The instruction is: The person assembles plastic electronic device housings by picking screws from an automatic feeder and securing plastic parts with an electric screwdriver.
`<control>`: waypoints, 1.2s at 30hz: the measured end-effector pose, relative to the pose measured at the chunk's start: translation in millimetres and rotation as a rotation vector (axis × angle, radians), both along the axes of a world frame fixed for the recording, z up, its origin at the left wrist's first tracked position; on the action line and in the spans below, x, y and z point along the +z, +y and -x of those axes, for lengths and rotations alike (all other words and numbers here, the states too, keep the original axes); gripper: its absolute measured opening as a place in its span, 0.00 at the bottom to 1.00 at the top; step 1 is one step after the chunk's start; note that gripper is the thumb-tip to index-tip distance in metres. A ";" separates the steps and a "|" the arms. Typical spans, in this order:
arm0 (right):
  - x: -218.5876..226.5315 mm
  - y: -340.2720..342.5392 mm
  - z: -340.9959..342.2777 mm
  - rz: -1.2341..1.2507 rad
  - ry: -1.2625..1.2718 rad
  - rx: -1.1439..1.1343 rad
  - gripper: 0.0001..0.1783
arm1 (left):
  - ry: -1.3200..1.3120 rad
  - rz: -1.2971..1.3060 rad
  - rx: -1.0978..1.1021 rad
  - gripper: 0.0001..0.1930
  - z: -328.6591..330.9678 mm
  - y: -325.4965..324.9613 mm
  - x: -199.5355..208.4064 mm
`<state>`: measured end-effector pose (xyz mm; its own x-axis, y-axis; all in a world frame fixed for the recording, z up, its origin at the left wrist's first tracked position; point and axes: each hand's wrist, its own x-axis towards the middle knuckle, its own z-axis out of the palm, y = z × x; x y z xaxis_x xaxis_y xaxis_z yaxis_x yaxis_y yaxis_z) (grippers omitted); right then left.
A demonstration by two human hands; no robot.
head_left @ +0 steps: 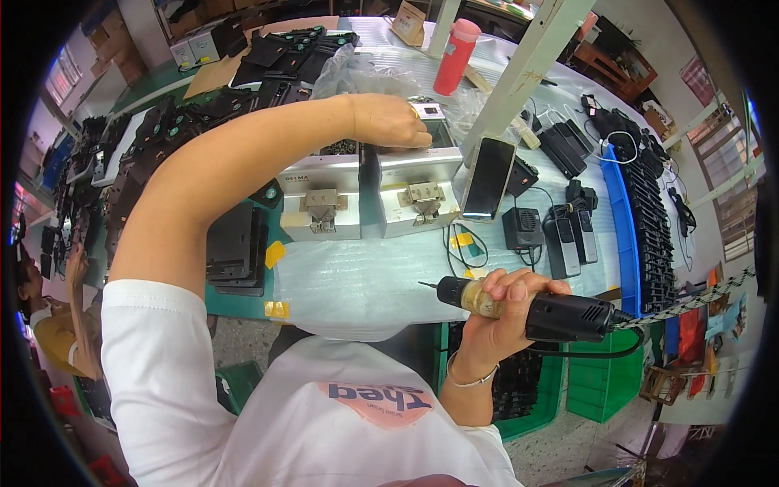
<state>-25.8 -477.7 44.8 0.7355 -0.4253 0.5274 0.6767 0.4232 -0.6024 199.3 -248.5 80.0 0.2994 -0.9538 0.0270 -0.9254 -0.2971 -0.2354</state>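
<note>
My right hand [505, 325] is closed round an electric screwdriver [570, 316], held level above the front of the bench with its thin bit pointing left. My left arm crosses the bench, and my left hand [386, 122] is over the open top of the right silver metal box [402, 172]. Its fingers are bent together and reach down at the opening; what they hold, if anything, is hidden. The left silver metal box [331, 178] stands beside it, with small dark pieces [339, 148] inside. Each box has a metal latch-like fitting on its front.
A phone [488, 178] leans beside the right box, near a white post [519, 73]. Black adapters [522, 229] and a blue tray [621, 219] of black parts lie right. Black plates [235, 252] are stacked left. A red bottle [457, 57] stands behind. A person [61, 325] sits far left.
</note>
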 end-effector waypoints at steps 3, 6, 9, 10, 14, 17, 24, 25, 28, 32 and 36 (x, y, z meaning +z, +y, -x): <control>0.8 3.9 1.2 -0.005 0.015 -0.011 0.24 | 0.101 0.142 0.071 0.06 0.3 0.5 5.2; 2.7 6.2 7.3 0.014 -0.007 -0.008 0.25 | 0.062 0.557 0.281 0.07 3.1 2.2 30.5; 2.3 8.1 3.5 -0.021 0.021 -0.006 0.24 | 0.371 0.964 0.361 0.04 43.0 -7.1 44.7; 6.3 7.6 5.8 -0.087 0.007 0.021 0.24 | 0.452 0.997 0.402 0.04 73.3 -13.0 46.7; 21.4 6.4 10.1 -0.227 -0.083 0.254 0.23 | 0.995 1.311 0.589 0.06 208.7 -12.0 -2.8; 28.3 13.9 4.3 -0.320 -0.145 0.468 0.23 | 1.453 1.690 0.663 0.07 269.2 -16.0 -62.4; -1.3 54.3 14.6 -0.097 -0.053 0.601 0.20 | 2.106 2.061 0.641 0.04 322.9 -14.2 -108.1; -5.6 58.5 18.2 -0.079 -0.029 0.637 0.20 | 2.119 2.042 0.619 0.04 326.0 -11.0 -111.3; -15.1 66.4 23.5 -0.041 0.010 0.592 0.22 | 2.105 2.081 0.613 0.04 337.2 -5.4 -122.7; -20.6 65.6 22.1 0.034 0.016 0.637 0.22 | 2.085 2.139 0.575 0.07 345.0 -11.5 -129.8; -17.6 72.2 28.6 0.004 0.050 0.549 0.21 | 2.001 2.269 0.547 0.09 339.6 -17.8 -131.2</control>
